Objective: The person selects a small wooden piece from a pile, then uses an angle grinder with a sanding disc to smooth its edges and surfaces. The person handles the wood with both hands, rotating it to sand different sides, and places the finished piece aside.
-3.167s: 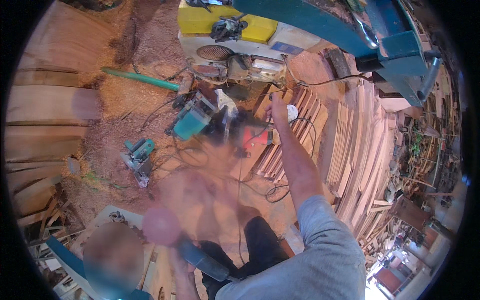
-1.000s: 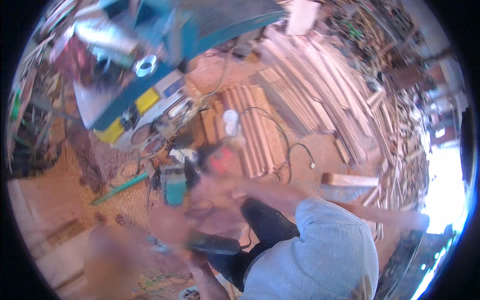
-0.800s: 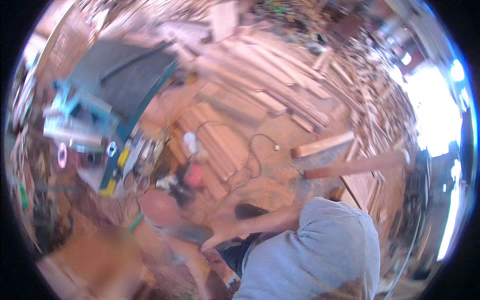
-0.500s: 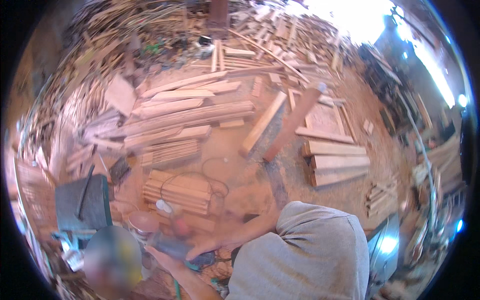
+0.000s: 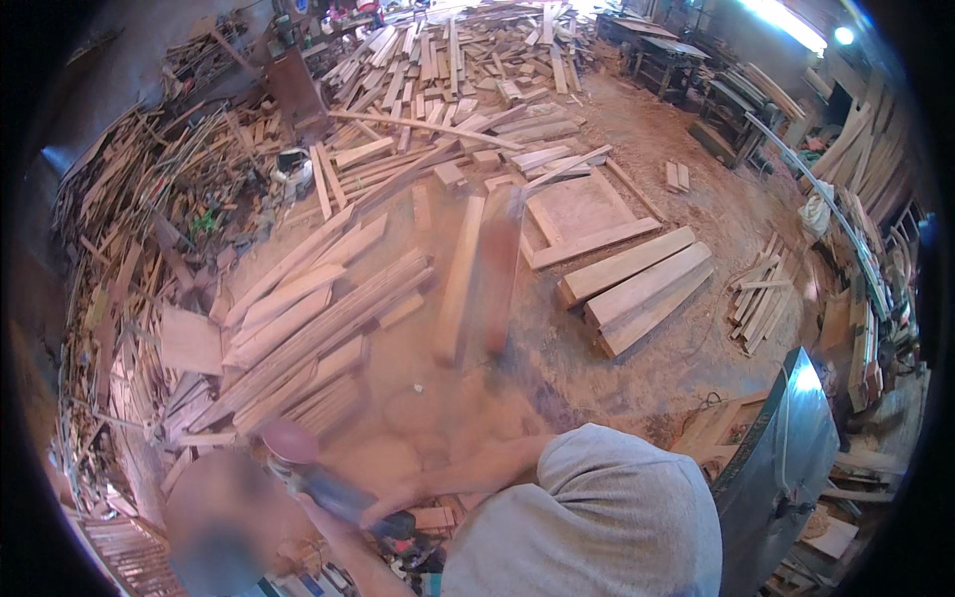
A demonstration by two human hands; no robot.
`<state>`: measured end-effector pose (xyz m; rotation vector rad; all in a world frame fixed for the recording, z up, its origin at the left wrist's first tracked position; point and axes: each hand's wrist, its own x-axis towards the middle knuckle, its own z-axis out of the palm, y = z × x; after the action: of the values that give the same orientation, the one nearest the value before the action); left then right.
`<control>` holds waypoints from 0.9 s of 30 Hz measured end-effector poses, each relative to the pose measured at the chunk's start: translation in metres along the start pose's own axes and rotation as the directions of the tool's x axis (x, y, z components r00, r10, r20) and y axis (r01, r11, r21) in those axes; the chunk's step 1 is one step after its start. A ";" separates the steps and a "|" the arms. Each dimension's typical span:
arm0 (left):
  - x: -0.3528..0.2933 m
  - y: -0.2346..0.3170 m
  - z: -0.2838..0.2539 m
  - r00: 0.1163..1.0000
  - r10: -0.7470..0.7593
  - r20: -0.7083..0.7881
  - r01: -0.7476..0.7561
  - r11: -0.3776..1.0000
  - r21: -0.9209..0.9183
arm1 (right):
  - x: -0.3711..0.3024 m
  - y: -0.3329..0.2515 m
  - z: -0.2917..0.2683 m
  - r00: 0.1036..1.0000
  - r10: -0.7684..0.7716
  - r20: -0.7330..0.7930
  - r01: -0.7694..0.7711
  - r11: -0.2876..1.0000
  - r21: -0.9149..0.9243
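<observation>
Both my hands hold an angle grinder (image 5: 341,493) with a dark body and a round reddish sanding disc (image 5: 289,441) on its far-left end. My left hand (image 5: 320,512) wraps round the tool near its head. My right hand (image 5: 390,500) grips the rear of the body, the arm reaching across from a grey sleeve (image 5: 597,497). The disc is raised, facing up, and touches no wood that I can see. Fingers are partly hidden and blurred.
Ahead, long planks (image 5: 318,328) lie stacked on the dusty floor. Squared beams (image 5: 637,289) sit to the right, near a wooden frame (image 5: 587,214). A grey metal panel (image 5: 781,468) stands at right. Scrap wood (image 5: 129,249) is heaped along the left.
My view has turned right and lifted, showing more of the far woodpile and the grey metal panel. The dark green box at left has left the picture. Both hands still hold the grinder.
</observation>
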<state>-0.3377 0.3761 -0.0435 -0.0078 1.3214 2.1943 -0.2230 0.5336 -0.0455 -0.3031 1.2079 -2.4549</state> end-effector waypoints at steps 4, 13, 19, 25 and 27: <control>0.018 -0.015 0.002 0.995 -0.032 -0.093 0.043 0.992 0.121 | -0.063 -0.166 -0.056 0.732 -0.646 -0.216 -0.041 0.275 -0.961; 0.009 -0.017 -0.044 0.946 -0.009 -0.324 0.087 0.970 0.225 | -0.206 -0.346 -0.241 -0.196 -0.596 -0.779 -0.980 0.134 0.144; -0.006 -0.018 -0.081 0.918 0.041 -0.394 0.111 0.928 0.355 | -0.251 -0.301 -0.294 0.108 -0.563 -0.819 -0.993 -0.103 -0.060; -0.029 0.009 -0.029 0.913 -0.075 -0.400 0.158 0.971 0.181 | -0.252 -0.284 -0.202 0.341 -0.732 -0.589 -0.940 -0.260 -0.221; -0.024 0.006 -0.039 0.926 -0.104 -0.362 0.172 0.972 0.161 | -0.255 -0.280 -0.200 0.243 -0.631 -0.737 -0.964 -0.076 -0.253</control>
<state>-0.3316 0.3311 -0.0516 -0.4272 1.6660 1.9992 -0.1325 0.9413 0.0498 1.3765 2.9365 -0.1272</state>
